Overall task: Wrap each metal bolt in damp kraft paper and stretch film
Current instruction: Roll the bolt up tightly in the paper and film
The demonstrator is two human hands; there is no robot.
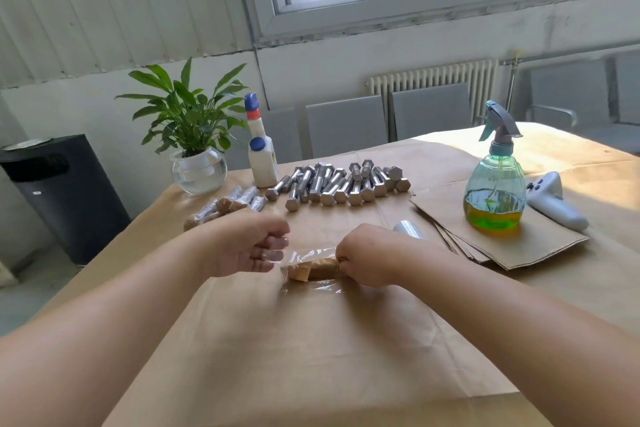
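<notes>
The right hand [367,255] grips a paper-wrapped bolt [317,269] on the counter [311,357]. The left hand [249,244] fingers curl, pinching clear film [294,256].

text: none readable | white bottle [262,163] at the surface's far left edge: label too blurred to read | black bin [62,194] on the floor: small white sticker, illegible

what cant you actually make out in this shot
Head view only:
- Bolt inside the paper-wrapped bundle: hidden by kraft paper.
- Bundle's right end: covered by the right hand.
- Left hand fingertips: motion-blurred, film contact unclear.
- Film roll: mostly behind the right hand.
- White bottle label: too small.
</notes>
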